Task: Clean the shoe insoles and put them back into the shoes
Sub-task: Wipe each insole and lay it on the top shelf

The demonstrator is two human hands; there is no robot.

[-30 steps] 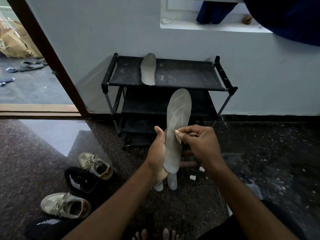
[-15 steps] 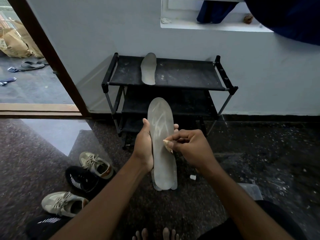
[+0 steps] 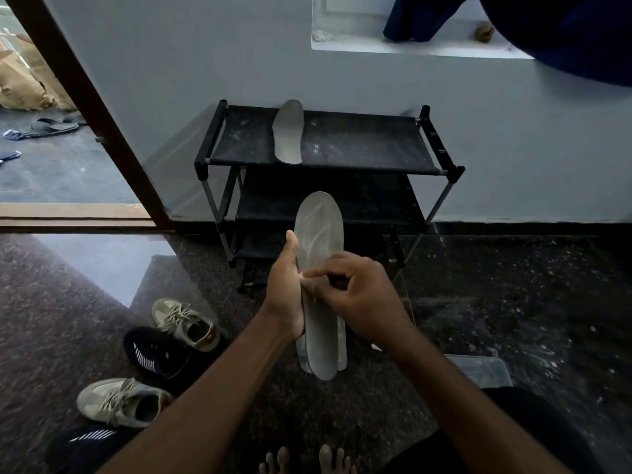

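Gripping grey insole [image 3: 318, 230] in left hand [image 3: 285, 295], thumb lying along its left edge, in the air before the shoe rack [image 3: 359, 145]. Pinching small pale piece [image 3: 302, 275] between right hand [image 3: 364, 299] fingers, pressing it onto the insole's middle. Lying left of centre on the rack's top shelf, heel at its front edge: second insole [image 3: 289, 131]. Sitting on the floor: beige sneakers [image 3: 186, 323].

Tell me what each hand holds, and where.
The left hand grips the grey insole by its left edge, mid-length. The right hand pinches a small pale piece against the insole's middle.
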